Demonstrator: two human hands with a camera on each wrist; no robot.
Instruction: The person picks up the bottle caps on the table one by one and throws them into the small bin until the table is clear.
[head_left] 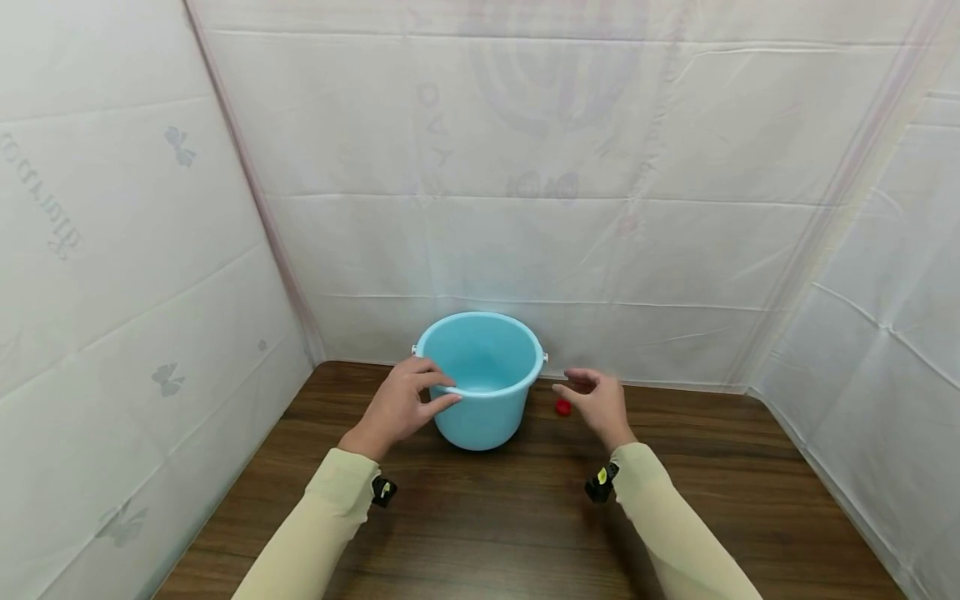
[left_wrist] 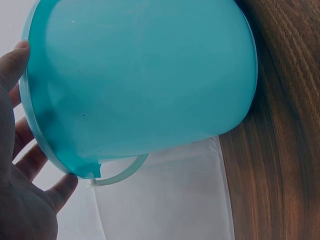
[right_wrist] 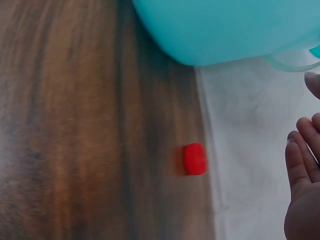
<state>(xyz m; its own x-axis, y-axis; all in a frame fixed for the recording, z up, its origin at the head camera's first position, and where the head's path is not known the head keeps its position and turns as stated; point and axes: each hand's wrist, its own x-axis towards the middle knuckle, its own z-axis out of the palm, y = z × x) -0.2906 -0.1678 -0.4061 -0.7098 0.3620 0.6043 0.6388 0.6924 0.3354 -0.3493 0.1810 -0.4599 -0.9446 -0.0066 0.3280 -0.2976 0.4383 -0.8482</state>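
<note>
A light blue bucket [head_left: 483, 421] stands upright on the wooden table, its mouth facing up. My left hand [head_left: 401, 404] grips the near left part of its rim, thumb outside and fingers over the edge. In the left wrist view the left hand [left_wrist: 25, 200] lies along the rim of the bucket [left_wrist: 150, 80]. To the right of the bucket, a small red cap-like piece [head_left: 563, 407] lies on the table. My right hand [head_left: 600, 406] hovers beside it, fingers loosely bent and nothing held. The right wrist view shows the red piece [right_wrist: 194, 159] apart from the right hand [right_wrist: 307, 195].
A pale bucket handle [left_wrist: 122, 172] hangs at the bucket's far side. White sheets [head_left: 480, 167] close in the back and both sides of the dark wooden table [head_left: 480, 533]. The bucket stands close to the back sheet.
</note>
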